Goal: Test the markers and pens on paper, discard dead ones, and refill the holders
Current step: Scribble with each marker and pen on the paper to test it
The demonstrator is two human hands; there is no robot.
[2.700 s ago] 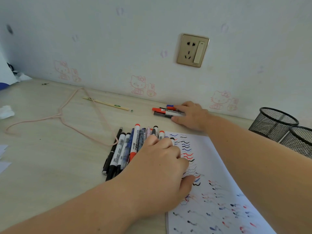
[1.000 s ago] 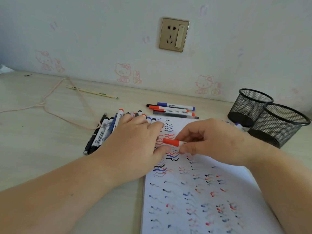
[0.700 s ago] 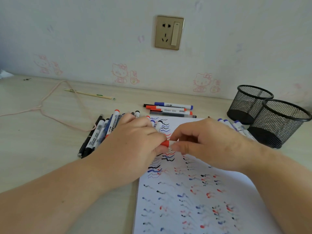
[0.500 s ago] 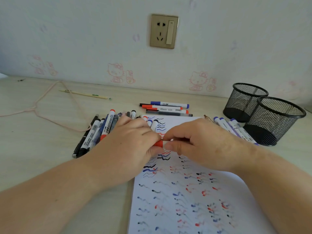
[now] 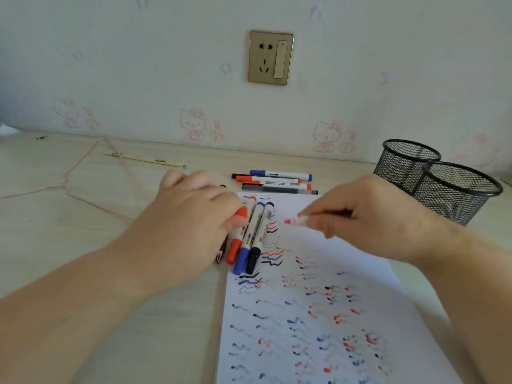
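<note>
Apart now, the two hands have separated since half a second ago, when they met over one red marker. Its red cap [image 5: 240, 213] stays pinched in the left hand [image 5: 191, 217], thumb against fingertips, just above the capped markers [image 5: 250, 239] lying side by side at the left edge of the paper [image 5: 318, 314]. Right of it, the right hand [image 5: 368, 214] grips the uncapped red marker [image 5: 297, 220]; the barrel runs back into the curled fingers, and the blurred red tip pokes out to the left, near the squiggles on the sheet. Whether it touches the paper I cannot tell. Three more pens [image 5: 277, 182] lie beyond the sheet, and two mesh holders [image 5: 457, 192] stand to the right.
</note>
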